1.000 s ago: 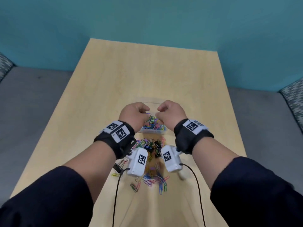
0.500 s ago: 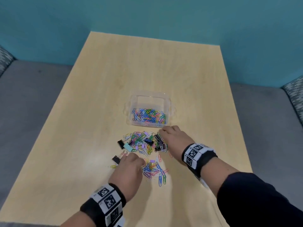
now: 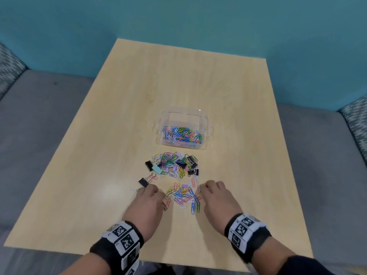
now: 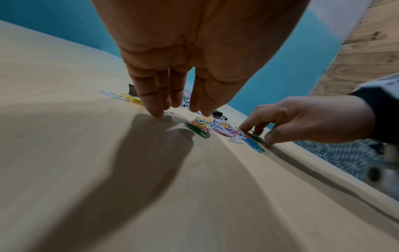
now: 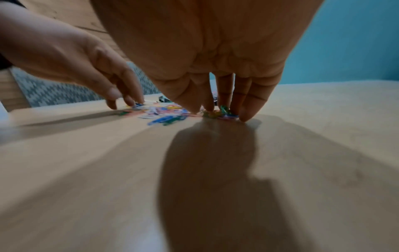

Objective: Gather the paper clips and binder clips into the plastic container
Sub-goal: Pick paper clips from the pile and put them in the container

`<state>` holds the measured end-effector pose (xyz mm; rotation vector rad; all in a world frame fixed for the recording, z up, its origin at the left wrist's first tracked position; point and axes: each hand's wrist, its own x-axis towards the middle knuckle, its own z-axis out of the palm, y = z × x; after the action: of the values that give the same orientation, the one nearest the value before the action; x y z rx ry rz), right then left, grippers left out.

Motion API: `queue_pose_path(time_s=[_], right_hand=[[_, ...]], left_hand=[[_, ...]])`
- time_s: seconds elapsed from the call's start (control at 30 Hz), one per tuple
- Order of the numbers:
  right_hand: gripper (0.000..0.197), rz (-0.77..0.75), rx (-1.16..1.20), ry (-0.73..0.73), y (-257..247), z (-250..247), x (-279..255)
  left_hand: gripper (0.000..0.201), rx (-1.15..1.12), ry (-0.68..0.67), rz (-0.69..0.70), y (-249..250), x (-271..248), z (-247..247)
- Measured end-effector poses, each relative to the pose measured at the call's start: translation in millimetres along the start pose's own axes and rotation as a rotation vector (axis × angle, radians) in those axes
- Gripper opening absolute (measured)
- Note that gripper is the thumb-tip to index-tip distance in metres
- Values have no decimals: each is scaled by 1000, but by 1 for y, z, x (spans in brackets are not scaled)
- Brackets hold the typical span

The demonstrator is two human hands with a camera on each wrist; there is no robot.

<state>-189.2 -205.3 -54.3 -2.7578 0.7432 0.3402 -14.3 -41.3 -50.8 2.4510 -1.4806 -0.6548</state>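
Note:
A clear plastic container (image 3: 165,116) stands mid-table with several coloured paper clips (image 3: 181,134) inside. In front of it lies a loose pile of paper clips and binder clips (image 3: 173,165), including a teal binder clip (image 3: 156,169) and a black one (image 3: 143,182). A smaller heap of paper clips (image 3: 183,195) lies nearer me. My left hand (image 3: 148,199) touches the table at that heap's left edge, fingers straight down (image 4: 155,109). My right hand (image 3: 215,195) flanks the heap's right side, its fingertips (image 5: 244,116) pressing on clips. Neither hand holds anything.
The light wooden table (image 3: 99,175) is bordered by a grey bench seat (image 3: 39,126) and a teal wall (image 3: 178,20). Patterned cushions (image 3: 355,120) sit at the far corners. The table's near edge runs just under my wrists.
Both hands left the container and came down toward me. The right hand moved from the far pile to the right side of the near heap; the left stays at its left.

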Motion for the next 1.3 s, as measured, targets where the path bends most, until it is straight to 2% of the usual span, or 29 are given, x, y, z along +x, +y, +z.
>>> queue_pose_path(time_s=[0.1,0.2,0.27,0.43,0.5,0.67,0.8,0.9,1.13,1.3], right_hand=[[45,30,166,35,-5,5,-18],[39,249,324,74,-1,4,-31],[39,330,334,56,-4,5,-34],[55,216,291,26,-34,9,-15],[53,188,278,46,-43,11,-2],[22,140,265,41,-46,8,15],[13,104,234,17,-37,7,14],[13,77,181,-23,-34,5,15],[23,35,122,-127,-31,-12,15],[16,71,133,-140,-25,-16,17]], left_hand=[[33,-13,-23,-13,1,-3,0],[45,-41,-53,-65,4,-6,-2],[53,-47,-68,-82,7,-4,-2],[66,-33,-90,-76,21,15,6],[61,-38,-71,-65,30,23,9],[41,-21,-43,-68,40,33,19],[22,-5,-31,-33,35,31,20],[11,24,-35,-7,29,32,20],[18,14,-83,-17,20,33,16],[9,-74,-55,-66,20,35,9]])
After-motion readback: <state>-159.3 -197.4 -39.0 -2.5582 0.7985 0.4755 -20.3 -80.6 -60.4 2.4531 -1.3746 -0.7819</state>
